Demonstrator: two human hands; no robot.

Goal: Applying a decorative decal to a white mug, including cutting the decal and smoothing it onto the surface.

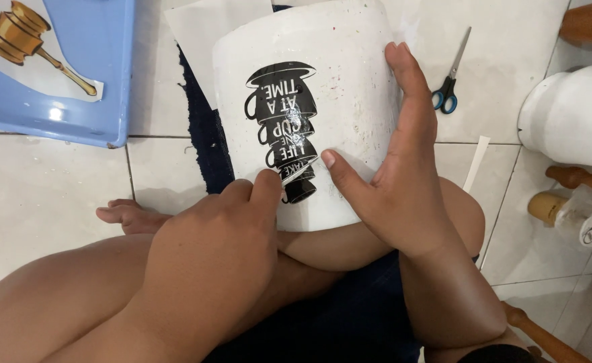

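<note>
The right hand (393,181) spreads flat on the white mug (349,87), grip open. The left hand (222,228) pinches the black sticker (286,128) edge, just beside the right thumb.

Bare arms, bare legs, dark shorts (349,316).

A white mug (349,74) lay across the person's crossed legs. The right hand (393,181) steadied its side, while the left hand (218,235) pinched the black stacked-cups decal (286,128) at its lower edge. Blue-handled scissors (450,74) lay on the tiled floor (54,202) nearby.
</note>
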